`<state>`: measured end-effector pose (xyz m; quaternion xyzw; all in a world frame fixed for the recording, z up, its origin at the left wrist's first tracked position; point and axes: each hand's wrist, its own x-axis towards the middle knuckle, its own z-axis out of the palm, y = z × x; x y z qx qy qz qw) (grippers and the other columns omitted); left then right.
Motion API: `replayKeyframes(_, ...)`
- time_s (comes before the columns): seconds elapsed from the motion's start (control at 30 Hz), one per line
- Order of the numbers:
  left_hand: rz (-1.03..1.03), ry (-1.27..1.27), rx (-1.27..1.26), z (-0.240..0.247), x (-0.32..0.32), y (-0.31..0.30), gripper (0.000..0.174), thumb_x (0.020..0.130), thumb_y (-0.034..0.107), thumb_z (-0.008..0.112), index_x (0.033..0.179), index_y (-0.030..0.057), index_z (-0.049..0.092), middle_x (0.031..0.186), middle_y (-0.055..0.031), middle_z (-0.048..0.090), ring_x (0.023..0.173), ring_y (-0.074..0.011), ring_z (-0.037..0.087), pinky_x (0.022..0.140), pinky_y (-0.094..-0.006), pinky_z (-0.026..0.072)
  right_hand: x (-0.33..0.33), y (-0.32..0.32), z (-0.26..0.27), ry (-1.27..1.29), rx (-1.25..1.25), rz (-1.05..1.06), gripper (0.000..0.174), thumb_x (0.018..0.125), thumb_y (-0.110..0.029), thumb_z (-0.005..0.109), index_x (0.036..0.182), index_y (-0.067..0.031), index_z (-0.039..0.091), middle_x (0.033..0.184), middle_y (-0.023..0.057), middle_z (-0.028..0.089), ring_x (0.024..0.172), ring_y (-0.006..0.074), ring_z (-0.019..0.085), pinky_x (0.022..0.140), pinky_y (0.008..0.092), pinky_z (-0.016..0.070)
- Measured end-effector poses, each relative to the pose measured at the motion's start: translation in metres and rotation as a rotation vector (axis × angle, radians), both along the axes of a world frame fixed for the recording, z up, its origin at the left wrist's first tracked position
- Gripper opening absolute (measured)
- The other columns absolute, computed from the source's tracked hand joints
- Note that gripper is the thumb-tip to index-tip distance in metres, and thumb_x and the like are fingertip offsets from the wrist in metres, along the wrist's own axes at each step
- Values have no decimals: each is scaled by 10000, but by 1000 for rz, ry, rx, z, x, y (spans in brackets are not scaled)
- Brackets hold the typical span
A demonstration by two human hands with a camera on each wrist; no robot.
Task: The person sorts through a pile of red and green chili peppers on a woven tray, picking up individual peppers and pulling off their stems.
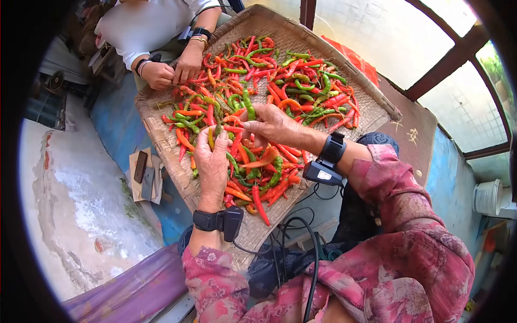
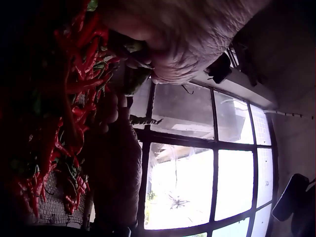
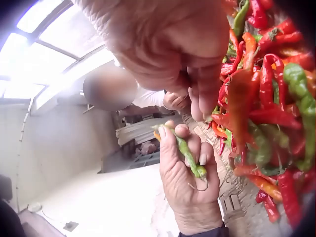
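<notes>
My left hand [image 1: 212,167] is raised over the near part of a heap of chili peppers [image 1: 269,185], mostly red with some green and orange. Between its thumb and fingers it holds slim green chili peppers [image 3: 186,155], with a yellow-orange one [image 1: 210,139] beside them. To its right, my right hand [image 1: 273,125] pinches a bumpy green chili pepper [image 1: 248,103] that points up from the fingertips. In the right wrist view the right hand [image 3: 163,44] shows from its side, its grip partly hidden. The left wrist view is dark around both hands.
The peppers lie in a large woven tray [image 1: 161,129] with a raised rim. Across it, another person's hands [image 1: 175,72] work at the heap's far left. Cables [image 1: 301,220] hang near my lap. Windows [image 1: 371,37] stand right; a white bucket [image 1: 487,197] sits far right.
</notes>
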<state>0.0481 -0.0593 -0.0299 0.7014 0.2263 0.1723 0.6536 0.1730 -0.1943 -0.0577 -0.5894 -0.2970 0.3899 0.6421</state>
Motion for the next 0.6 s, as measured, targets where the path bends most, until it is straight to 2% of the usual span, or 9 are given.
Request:
replayKeyframes(0.03,0,1,-1,-5,0,0,241,910,203,586,1069,29,534,804,-1,579,705,-30,483,587,-175,391,0,0,-1,1,-1,0,221,900,-174,577,1022,-3,507,793,62,635,681,146,633,598,284,511)
replayKeyframes(0.1,-93,-75,1,-14,1,1,362,875,219,647,1150,18,525,882,0,580,747,-44,507,636,-184,424,-1,2,-2,-801,-31,-31,285,898,-263,590,955,10,537,702,108,613,615,201,621,550,340,478)
replayKeyframes(0.13,-112,-99,-12,-13,1,-1,429,846,208,685,1183,4,514,955,-6,581,798,-54,523,695,-193,446,-1,3,-2,-801,-28,-33,285,898,-263,590,955,10,537,702,108,613,615,201,621,550,340,478)
replayKeyframes(0.27,-80,-181,-232,-18,6,-2,376,843,170,684,1140,-2,531,958,-7,590,814,-59,527,730,-200,444,-13,-4,6,-1002,-96,50,339,867,-316,615,808,-4,500,584,187,478,571,390,521,514,438,411)
replayKeyframes(0.37,-93,-124,-249,-22,4,1,305,851,154,668,1096,9,558,945,-7,595,805,-59,535,719,-199,444,-17,-3,0,-936,-86,50,320,862,-282,615,785,0,483,594,191,488,592,392,535,536,449,417)
replayKeyframes(0.4,-68,-108,-180,-18,5,-2,211,859,169,654,1014,43,587,853,22,577,725,-40,512,622,-181,424,-16,-3,-3,-958,-69,66,272,848,-228,611,778,4,486,606,195,495,625,393,549,555,447,421)
replayKeyframes(0.5,-58,-67,-235,-17,2,0,158,863,204,646,946,80,591,763,53,527,635,-21,457,535,-166,374,-17,-1,-13,-965,-18,26,238,818,-224,610,776,-1,538,633,204,558,629,399,584,564,466,453)
replayKeyframes(0.53,-55,-86,-192,-18,5,-2,157,870,240,636,927,106,579,702,71,475,576,-14,408,474,-160,325,-17,-4,-11,-963,-131,58,224,822,-224,595,789,-5,561,637,204,565,631,391,590,572,459,462)
replayKeyframes(0.6,-39,-83,-204,-19,6,-2,172,873,255,632,935,104,576,698,67,476,572,-15,410,475,-160,329,-12,-6,-2,-938,-131,71,203,832,-187,587,783,4,542,641,196,550,631,377,581,572,447,454)
